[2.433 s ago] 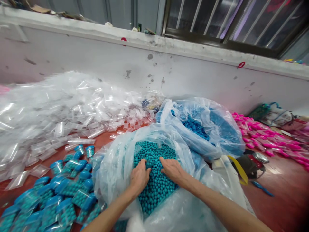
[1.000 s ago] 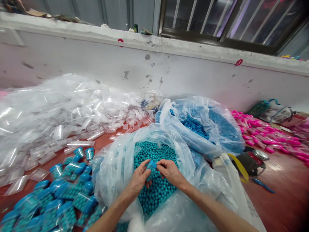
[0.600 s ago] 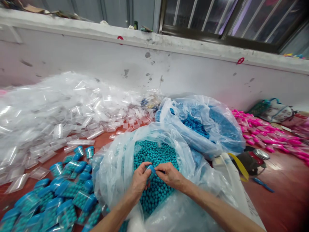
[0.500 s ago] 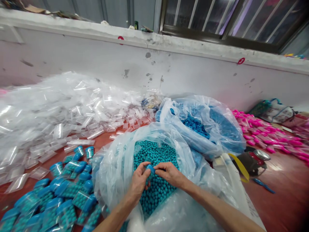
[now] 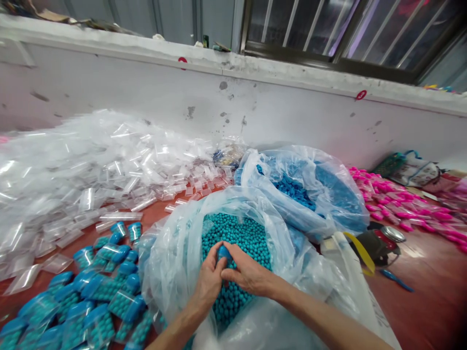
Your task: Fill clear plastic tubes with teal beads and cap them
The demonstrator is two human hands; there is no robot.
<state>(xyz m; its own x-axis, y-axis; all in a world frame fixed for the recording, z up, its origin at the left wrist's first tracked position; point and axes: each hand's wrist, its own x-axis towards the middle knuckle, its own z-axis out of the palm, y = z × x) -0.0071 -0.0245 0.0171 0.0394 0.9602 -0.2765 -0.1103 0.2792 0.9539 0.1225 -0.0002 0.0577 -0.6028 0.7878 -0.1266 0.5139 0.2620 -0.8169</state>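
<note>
fingers of the left hand (image 5: 209,279) and right hand (image 5: 251,273) pinch a small, rounded blue plastic cap (image 5: 224,253), partly hidden between them, over small round teal beads (image 5: 241,232) in a translucent plastic sack (image 5: 173,253); an uneven squeeze could make it slip and drop among them.

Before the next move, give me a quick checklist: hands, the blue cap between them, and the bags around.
1. Left hand on the blue cap: ok, thumb and fingers close around it.
2. Right hand on the cap: ok, fingers meet it from the other side.
3. Cap seated squarely: cannot tell, the fingers hide what lies below it.
4. Bead bag mouth open: ok, teal beads show beneath and beyond the hands.
5. Filled containers apart from both hands: ok, they lie outside the bag, to its left.
</note>
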